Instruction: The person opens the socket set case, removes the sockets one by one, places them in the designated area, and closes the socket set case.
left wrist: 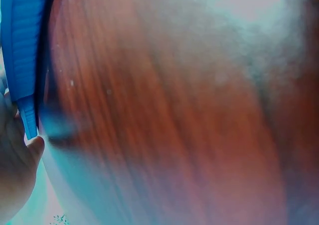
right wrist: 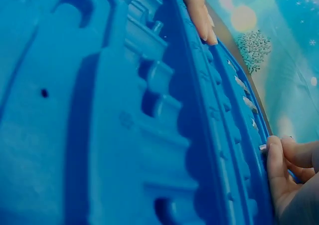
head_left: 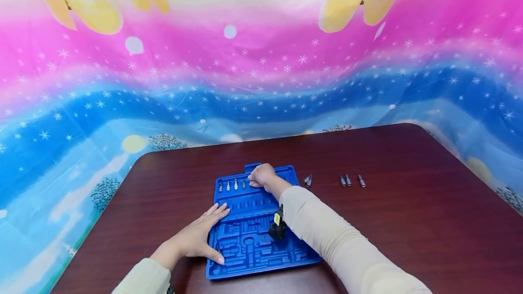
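Note:
A blue plastic tool case (head_left: 265,264) lies unfolded on the table, its moulded slots facing up. My left hand (head_left: 200,232) rests on the case's left edge with straight, spread fingers; the left wrist view catches part of this hand (left wrist: 15,165) beside the case's side (left wrist: 22,45). At the far row of slots my right hand (head_left: 263,176) pinches a small metal screwdriver bit (right wrist: 263,147) between thumb and fingers, most of it hidden by the fingertips. Left of those fingertips, several silver bits (head_left: 235,184) sit side by side in the row.
On the table (head_left: 408,221), right of the case, lie loose bits: a pair (head_left: 308,180) near its far corner, another pair (head_left: 345,180) farther right, and a single bit (head_left: 361,181). A printed cloth (head_left: 261,80) hangs behind the table. A black wrist camera (head_left: 278,226) overlaps the case.

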`<action>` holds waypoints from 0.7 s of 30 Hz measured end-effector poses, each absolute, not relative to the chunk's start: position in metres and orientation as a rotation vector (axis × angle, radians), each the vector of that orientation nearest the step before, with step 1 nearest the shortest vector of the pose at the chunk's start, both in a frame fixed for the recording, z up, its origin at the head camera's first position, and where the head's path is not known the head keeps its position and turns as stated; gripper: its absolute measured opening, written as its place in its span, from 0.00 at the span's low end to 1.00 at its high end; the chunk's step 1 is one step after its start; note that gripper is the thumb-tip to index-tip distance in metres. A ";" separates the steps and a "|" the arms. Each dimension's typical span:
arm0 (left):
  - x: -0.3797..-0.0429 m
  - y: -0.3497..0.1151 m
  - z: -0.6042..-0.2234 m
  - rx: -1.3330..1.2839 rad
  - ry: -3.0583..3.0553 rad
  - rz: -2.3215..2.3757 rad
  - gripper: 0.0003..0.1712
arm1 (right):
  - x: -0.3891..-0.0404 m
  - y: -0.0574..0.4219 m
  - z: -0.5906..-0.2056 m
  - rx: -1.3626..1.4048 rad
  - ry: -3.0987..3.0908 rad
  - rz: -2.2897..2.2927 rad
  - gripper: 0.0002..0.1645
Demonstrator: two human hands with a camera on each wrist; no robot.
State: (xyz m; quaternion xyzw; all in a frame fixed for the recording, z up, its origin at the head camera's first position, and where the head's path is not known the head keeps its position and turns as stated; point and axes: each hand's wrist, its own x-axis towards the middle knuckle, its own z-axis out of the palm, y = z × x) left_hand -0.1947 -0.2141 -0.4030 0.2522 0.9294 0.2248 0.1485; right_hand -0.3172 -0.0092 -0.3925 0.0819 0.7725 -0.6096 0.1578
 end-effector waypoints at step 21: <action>-0.197 -0.214 -0.400 0.769 2.668 0.619 0.62 | -0.304 0.049 -0.366 0.058 2.228 -1.893 0.07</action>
